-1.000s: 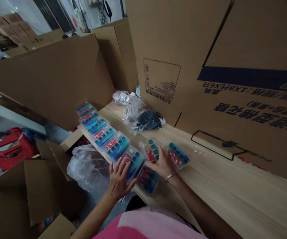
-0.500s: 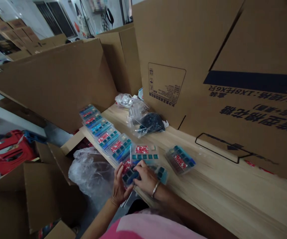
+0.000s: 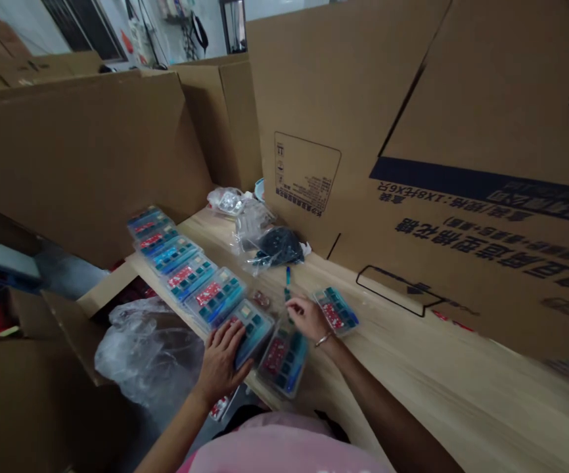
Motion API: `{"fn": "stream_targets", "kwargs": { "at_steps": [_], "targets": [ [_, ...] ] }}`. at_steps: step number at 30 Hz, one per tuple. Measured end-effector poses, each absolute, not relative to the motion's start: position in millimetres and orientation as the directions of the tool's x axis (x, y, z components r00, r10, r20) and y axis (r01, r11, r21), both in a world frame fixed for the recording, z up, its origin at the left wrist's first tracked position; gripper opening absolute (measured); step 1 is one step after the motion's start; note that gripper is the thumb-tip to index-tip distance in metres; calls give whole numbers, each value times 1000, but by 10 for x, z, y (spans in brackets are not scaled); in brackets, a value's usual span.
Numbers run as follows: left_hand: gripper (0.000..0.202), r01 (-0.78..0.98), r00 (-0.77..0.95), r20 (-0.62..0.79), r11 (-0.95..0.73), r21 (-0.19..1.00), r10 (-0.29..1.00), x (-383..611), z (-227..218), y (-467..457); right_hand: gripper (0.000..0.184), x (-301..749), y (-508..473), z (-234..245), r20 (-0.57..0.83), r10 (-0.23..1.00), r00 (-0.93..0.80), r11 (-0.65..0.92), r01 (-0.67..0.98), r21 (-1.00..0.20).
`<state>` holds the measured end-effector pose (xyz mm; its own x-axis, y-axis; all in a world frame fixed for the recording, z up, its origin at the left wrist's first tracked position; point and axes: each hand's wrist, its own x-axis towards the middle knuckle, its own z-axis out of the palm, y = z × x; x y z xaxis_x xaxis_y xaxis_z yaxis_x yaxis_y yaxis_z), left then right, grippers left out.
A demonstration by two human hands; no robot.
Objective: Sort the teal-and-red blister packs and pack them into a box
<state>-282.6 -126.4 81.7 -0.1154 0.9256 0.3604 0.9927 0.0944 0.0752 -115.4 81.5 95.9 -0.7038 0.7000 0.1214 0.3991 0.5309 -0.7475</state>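
Observation:
My left hand (image 3: 224, 358) lies fairly flat with its fingers out on a clear plastic case (image 3: 257, 326) at the near end of a row. Inside that case are dark green squares. My right hand (image 3: 310, 318) has thumb and forefinger pinched on a slim blue pen-like stick (image 3: 288, 274), which points away from me. Below the right hand is another clear case (image 3: 283, 362) with a red-and-white pack, dark squares and a blue strip. A similar case (image 3: 334, 309) lies just right of that hand. A small red packet (image 3: 261, 299) rests on the table between the hands.
More filled cases (image 3: 180, 274) overlap along the left edge of the wooden table (image 3: 437, 394). Clear bags and a dark-filled bag (image 3: 280, 246) lie at the back. A large printed carton (image 3: 314, 85) walls the far side. A crumpled plastic bag (image 3: 149, 341) hangs beside open boxes.
Both hands were together on a case at the near edge. Now the left hand rests on the row's end case, and the right has moved away to the stick. The view has turned right.

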Motion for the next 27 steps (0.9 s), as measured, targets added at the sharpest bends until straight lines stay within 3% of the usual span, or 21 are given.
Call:
{"fn": "stream_targets", "kwargs": {
  "at_steps": [2,4,9,11,14,18,20,23,25,27],
  "targets": [
    [56,993,-114,373,92,78,921,-2826,831,-1250,22,-1044,1143,840,-19,809,-588,434,618,-655],
    [56,993,-108,391,84,78,914,-2828,847,-1240,22,-1040,1377,737,-124,823,-555,405,725,-557],
    [59,998,-65,406,55,35,911,-2846,889,-1234,17,-1402,1461,504,-242,749,-617,464,749,-473],
    [60,999,-49,398,48,12,916,-2859,898,-1232,31,-1527,1410,395,-271,744,-611,478,769,-425],
    [62,999,-36,391,44,-10,920,-2873,899,-1227,51,-1569,1385,230,-283,753,-594,494,794,-353],
    [61,998,-28,378,47,-40,925,-2872,900,-1226,35,-1484,1469,109,-299,792,-532,468,844,-263],
    [62,998,-28,365,49,-49,930,-2868,903,-1224,36,-1493,1514,108,-288,813,-505,454,861,-230],
    [63,998,-33,357,53,-44,934,-2867,908,-1217,33,-1660,1538,138,-229,761,-607,550,791,-268],
    [63,998,-37,353,53,-35,935,-2869,913,-1210,44,-1852,1529,138,-173,665,-726,655,679,-333],
    [63,998,-41,348,53,-26,937,-2872,918,-1205,72,-2043,1516,102,-152,603,-783,701,611,-367]
  ]
}}
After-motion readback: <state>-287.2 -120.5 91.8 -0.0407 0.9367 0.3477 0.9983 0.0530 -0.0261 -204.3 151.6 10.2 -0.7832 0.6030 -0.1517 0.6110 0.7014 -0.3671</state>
